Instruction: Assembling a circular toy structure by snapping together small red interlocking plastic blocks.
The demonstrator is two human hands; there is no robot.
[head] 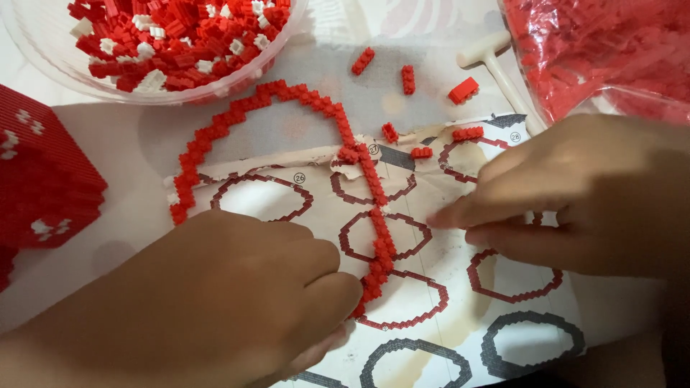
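While the red brick chain (374, 215) lies on the instruction sheet (460, 287) with its long axis near-to-far, both hands flank it — the left hand (237, 287) nearer, fingers curled together against its near end. The right hand (575, 194) sits right of it, fingertips (449, 215) pinched together; contents cannot be determined.

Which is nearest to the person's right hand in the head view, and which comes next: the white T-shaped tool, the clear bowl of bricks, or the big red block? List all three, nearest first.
From the right hand:
1. White T-shaped tool, just above the hand, upper right.
2. Clear bowl of bricks, top left.
3. Big red block, at the far left edge.
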